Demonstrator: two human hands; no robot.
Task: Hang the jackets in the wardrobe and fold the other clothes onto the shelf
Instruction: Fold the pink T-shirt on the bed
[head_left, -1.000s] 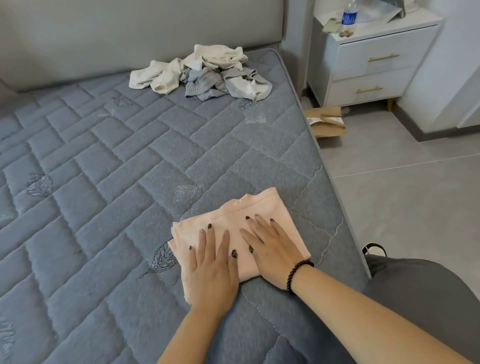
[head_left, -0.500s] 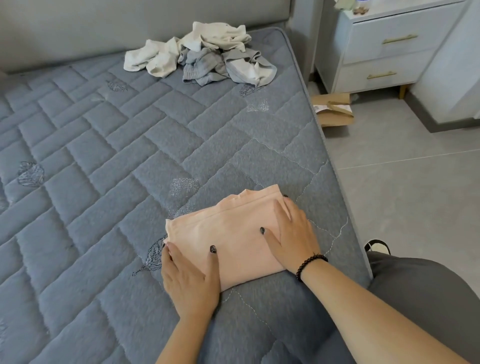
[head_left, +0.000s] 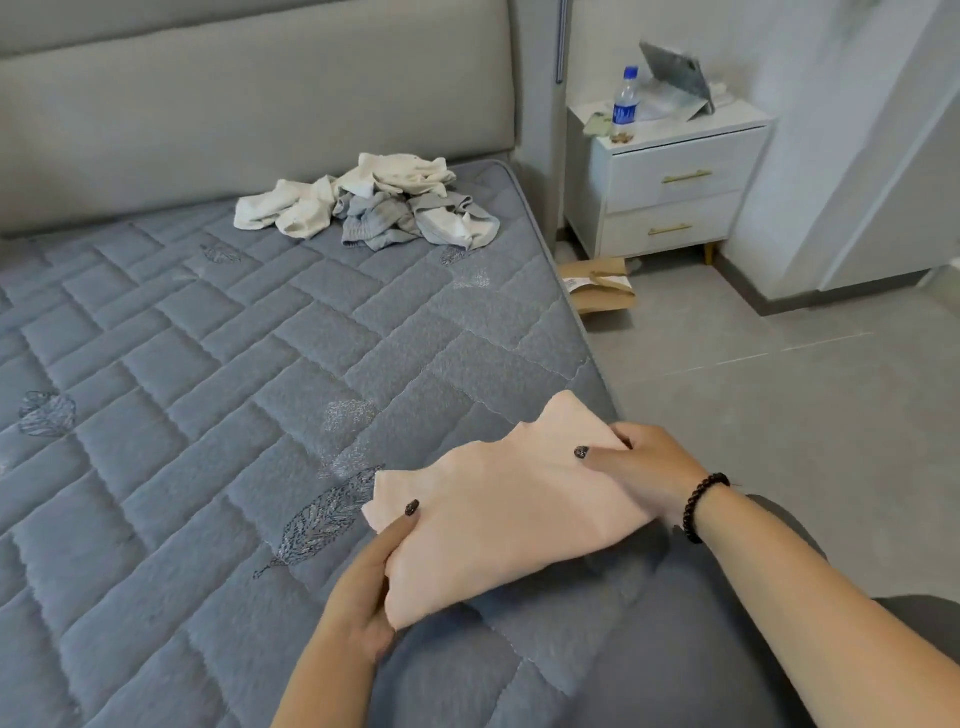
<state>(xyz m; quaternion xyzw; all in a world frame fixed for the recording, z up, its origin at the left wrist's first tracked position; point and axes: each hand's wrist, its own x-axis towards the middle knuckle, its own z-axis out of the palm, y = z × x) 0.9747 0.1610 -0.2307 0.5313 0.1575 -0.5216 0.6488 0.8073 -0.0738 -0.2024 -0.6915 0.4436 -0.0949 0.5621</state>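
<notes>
Under both hands, grey quilted mattress (head_left: 218, 395); left hand (head_left: 363, 587) and right hand (head_left: 644, 467) grip folded peach cloth (head_left: 509, 514) at opposite ends. Beyond them crumpled white-grey clothes pile (head_left: 374, 202); right, white two-drawer nightstand (head_left: 675, 192), brown cardboard box (head_left: 597, 286).

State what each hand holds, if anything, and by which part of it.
Both hands hold the folded pink garment: the left hand grips its near-left end, the right hand its right end, thumbs on top.
</notes>
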